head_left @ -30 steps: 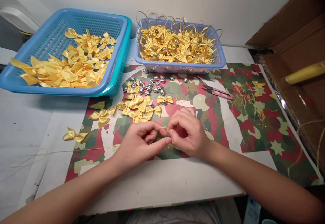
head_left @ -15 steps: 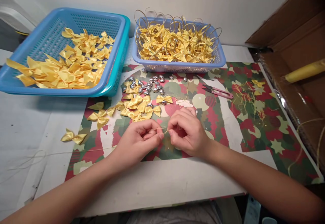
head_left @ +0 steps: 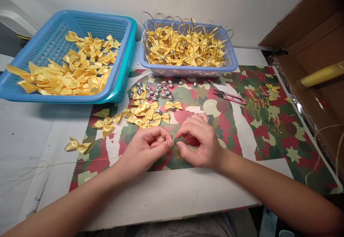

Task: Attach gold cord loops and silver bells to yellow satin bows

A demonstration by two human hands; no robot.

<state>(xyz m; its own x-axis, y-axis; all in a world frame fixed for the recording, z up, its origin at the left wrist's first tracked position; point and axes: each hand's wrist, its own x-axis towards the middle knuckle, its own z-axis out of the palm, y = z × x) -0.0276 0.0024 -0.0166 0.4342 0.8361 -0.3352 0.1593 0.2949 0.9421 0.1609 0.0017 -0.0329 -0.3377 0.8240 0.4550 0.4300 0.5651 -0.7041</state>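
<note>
My left hand pinches a thin yellow thread between thumb and forefinger, low over the patterned mat. A long tail of it seems to trail left past the wrist. Facing it, my right hand has thumb and forefinger parted, the forefinger's tip close by the thread; its other fingers are curled. Just beyond the hands lies a pile of yellow ribbon bows. Silver beads are scattered behind them, and one bead rests against a separate bow.
A blue basket of bows stands at the left. Another basket, at the back, holds bows with gold wire loops. Pink-handled thread snips and thread scraps lie right. A cardboard box borders the right edge.
My right thumb and forefinger have parted, letting go of the thread they were pinching. The left hand keeps its pinch in nearly the same place.
</note>
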